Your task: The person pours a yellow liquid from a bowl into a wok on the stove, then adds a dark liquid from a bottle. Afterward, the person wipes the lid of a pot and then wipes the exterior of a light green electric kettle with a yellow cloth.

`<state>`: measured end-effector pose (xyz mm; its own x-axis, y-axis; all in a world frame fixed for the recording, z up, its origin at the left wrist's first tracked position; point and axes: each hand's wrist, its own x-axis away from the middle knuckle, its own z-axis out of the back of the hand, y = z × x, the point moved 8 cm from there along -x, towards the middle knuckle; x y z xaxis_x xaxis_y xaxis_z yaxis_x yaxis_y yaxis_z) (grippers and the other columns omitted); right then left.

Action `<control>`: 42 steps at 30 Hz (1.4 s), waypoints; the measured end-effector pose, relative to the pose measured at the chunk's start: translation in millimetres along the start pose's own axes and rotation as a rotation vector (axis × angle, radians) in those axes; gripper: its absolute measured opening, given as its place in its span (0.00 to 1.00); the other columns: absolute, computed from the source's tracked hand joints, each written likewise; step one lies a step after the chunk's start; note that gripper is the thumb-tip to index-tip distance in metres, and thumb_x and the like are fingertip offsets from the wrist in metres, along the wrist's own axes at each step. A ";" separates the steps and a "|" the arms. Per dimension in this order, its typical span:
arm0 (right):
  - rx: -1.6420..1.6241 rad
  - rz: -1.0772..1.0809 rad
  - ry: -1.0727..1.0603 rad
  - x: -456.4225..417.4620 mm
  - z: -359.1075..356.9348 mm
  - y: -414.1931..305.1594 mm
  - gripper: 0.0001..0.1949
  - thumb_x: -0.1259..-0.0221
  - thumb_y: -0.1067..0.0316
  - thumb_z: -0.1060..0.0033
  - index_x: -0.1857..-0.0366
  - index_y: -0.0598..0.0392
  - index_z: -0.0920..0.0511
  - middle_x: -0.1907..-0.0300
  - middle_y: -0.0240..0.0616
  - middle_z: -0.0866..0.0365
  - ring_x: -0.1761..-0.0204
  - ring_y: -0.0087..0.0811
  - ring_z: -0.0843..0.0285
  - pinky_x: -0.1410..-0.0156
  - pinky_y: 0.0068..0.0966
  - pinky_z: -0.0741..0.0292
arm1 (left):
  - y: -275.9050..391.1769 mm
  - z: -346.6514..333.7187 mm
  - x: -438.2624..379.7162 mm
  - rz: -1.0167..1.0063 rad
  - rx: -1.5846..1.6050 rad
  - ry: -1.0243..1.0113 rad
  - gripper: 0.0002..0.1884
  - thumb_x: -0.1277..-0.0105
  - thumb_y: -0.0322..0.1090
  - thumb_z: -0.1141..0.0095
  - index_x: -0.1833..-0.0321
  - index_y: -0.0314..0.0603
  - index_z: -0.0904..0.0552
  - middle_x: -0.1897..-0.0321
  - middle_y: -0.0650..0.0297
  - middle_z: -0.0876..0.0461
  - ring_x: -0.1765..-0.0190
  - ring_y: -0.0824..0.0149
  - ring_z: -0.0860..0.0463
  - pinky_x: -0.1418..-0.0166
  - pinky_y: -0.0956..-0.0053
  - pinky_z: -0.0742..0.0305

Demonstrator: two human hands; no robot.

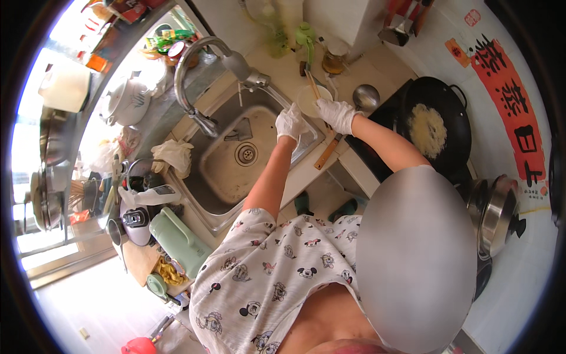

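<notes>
My left hand (289, 123), in a white glove, grips the near left side of a white bowl (325, 94) on the counter beside the sink. My right hand (336, 116), also gloved, holds a pair of wooden chopsticks (313, 84) that slant over the bowl. The bowl's contents look pale, but the glove and chopsticks partly hide them. Just below my right hand lies a utensil with a wooden handle (328, 152); its far end is hidden. A metal ladle (366, 97) rests to the right of the bowl.
At right, a black wok (457, 128) with pale yellow food (426, 130) sits on the stove (367, 141). The steel sink (221, 177) and its faucet (185, 88) are at left. An oil jug (334, 62) stands behind the bowl; a green thermos jug (181, 243) is lower left.
</notes>
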<state>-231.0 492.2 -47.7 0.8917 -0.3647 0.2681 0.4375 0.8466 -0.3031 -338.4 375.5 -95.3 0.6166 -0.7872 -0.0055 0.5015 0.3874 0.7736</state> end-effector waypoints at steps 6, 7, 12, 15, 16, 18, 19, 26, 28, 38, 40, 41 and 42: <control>0.505 0.309 0.227 14.9 28.9 -35.3 0.29 0.27 0.73 0.48 0.21 0.44 0.31 0.50 0.43 0.17 0.56 0.44 0.09 0.55 0.41 0.11 | 50.7 104.4 18.2 -0.155 0.246 0.511 0.17 0.30 0.40 0.33 0.42 0.41 0.11 0.58 0.50 0.09 0.52 0.52 0.08 0.43 0.63 0.15; 0.449 0.296 0.229 21.9 48.4 -44.0 0.27 0.29 0.73 0.47 0.25 0.51 0.28 0.43 0.43 0.19 0.46 0.44 0.12 0.48 0.38 0.12 | 56.8 120.0 13.2 0.029 0.492 0.469 0.19 0.31 0.40 0.31 0.41 0.42 0.11 0.56 0.51 0.08 0.51 0.55 0.08 0.42 0.64 0.15; 0.389 0.303 0.390 45.9 120.5 -75.1 0.36 0.31 0.75 0.47 0.17 0.56 0.40 0.40 0.48 0.25 0.43 0.45 0.18 0.42 0.37 0.17 | 180.2 316.6 14.0 -0.136 0.181 0.816 0.11 0.29 0.35 0.35 0.47 0.42 0.13 0.62 0.59 0.10 0.57 0.66 0.11 0.50 0.68 0.17; 0.214 0.360 0.538 62.1 154.3 -89.9 0.36 0.32 0.75 0.47 0.17 0.56 0.40 0.38 0.48 0.26 0.40 0.48 0.19 0.37 0.39 0.19 | 190.0 391.7 -4.6 -0.175 -0.012 1.073 0.13 0.28 0.39 0.44 0.51 0.40 0.14 0.61 0.49 0.12 0.56 0.47 0.11 0.50 0.55 0.18; 0.170 0.326 0.487 69.6 166.5 -104.0 0.37 0.32 0.76 0.46 0.17 0.55 0.41 0.37 0.49 0.26 0.39 0.51 0.21 0.35 0.40 0.20 | 201.1 418.1 -1.4 0.010 0.071 1.018 0.15 0.27 0.40 0.44 0.45 0.41 0.13 0.58 0.52 0.10 0.54 0.46 0.12 0.46 0.57 0.18; 0.150 0.370 0.559 81.1 180.3 -116.8 0.36 0.30 0.75 0.47 0.17 0.55 0.40 0.36 0.50 0.26 0.38 0.51 0.21 0.34 0.39 0.20 | 172.5 446.2 -21.8 -0.101 0.335 1.101 0.19 0.32 0.35 0.39 0.40 0.35 0.17 0.55 0.51 0.12 0.50 0.47 0.12 0.39 0.61 0.20; 0.138 0.393 0.592 87.6 185.9 -123.5 0.35 0.30 0.75 0.47 0.17 0.55 0.40 0.36 0.50 0.26 0.38 0.51 0.21 0.34 0.39 0.20 | 166.1 458.6 -21.6 -0.208 0.445 1.136 0.22 0.34 0.34 0.36 0.38 0.33 0.18 0.52 0.50 0.12 0.48 0.47 0.12 0.37 0.62 0.20; 0.040 0.556 0.686 116.9 235.1 -193.3 0.33 0.35 0.76 0.40 0.22 0.52 0.30 0.36 0.48 0.23 0.38 0.50 0.19 0.35 0.40 0.18 | 56.7 565.3 -54.2 0.033 -0.200 1.550 0.29 0.41 0.31 0.35 0.35 0.31 0.24 0.47 0.42 0.15 0.43 0.42 0.14 0.34 0.60 0.21; 0.060 0.570 0.701 118.8 245.1 -210.5 0.33 0.36 0.75 0.38 0.23 0.51 0.28 0.36 0.46 0.23 0.38 0.49 0.18 0.35 0.40 0.17 | 32.4 591.9 -78.7 0.218 -0.162 1.308 0.29 0.42 0.30 0.35 0.36 0.33 0.25 0.48 0.42 0.15 0.44 0.41 0.14 0.35 0.60 0.21; -0.089 0.526 0.571 125.1 250.5 -256.6 0.33 0.40 0.74 0.33 0.26 0.48 0.23 0.34 0.43 0.24 0.39 0.46 0.17 0.36 0.37 0.16 | -63.1 669.7 -166.4 0.192 -0.276 0.634 0.22 0.46 0.36 0.25 0.52 0.31 0.17 0.55 0.45 0.09 0.52 0.50 0.09 0.45 0.60 0.17; -0.189 0.499 0.537 124.6 248.9 -256.8 0.32 0.39 0.73 0.33 0.27 0.48 0.23 0.35 0.42 0.23 0.41 0.46 0.16 0.38 0.37 0.16 | -54.0 672.1 -163.5 0.181 -0.423 0.749 0.18 0.46 0.36 0.26 0.56 0.33 0.15 0.56 0.46 0.09 0.52 0.50 0.09 0.46 0.60 0.17; -0.205 0.468 0.549 122.2 246.6 -251.8 0.31 0.38 0.72 0.33 0.27 0.48 0.23 0.36 0.42 0.23 0.42 0.46 0.16 0.38 0.37 0.15 | -43.4 652.0 -163.3 0.125 -0.191 0.838 0.20 0.45 0.37 0.26 0.54 0.33 0.15 0.54 0.45 0.09 0.50 0.48 0.09 0.44 0.60 0.18; -0.212 0.417 0.562 123.9 243.4 -242.0 0.30 0.37 0.72 0.33 0.28 0.47 0.22 0.36 0.42 0.22 0.43 0.47 0.15 0.39 0.37 0.15 | -8.2 615.0 -154.1 0.047 0.056 0.909 0.21 0.45 0.38 0.25 0.52 0.33 0.16 0.52 0.44 0.10 0.48 0.47 0.10 0.43 0.60 0.18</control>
<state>-254.7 336.5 281.5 0.8893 -0.2207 -0.4005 0.0113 0.8861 -0.4633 -810.8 198.5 288.8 0.8881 -0.0808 -0.4524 0.4485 0.3669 0.8150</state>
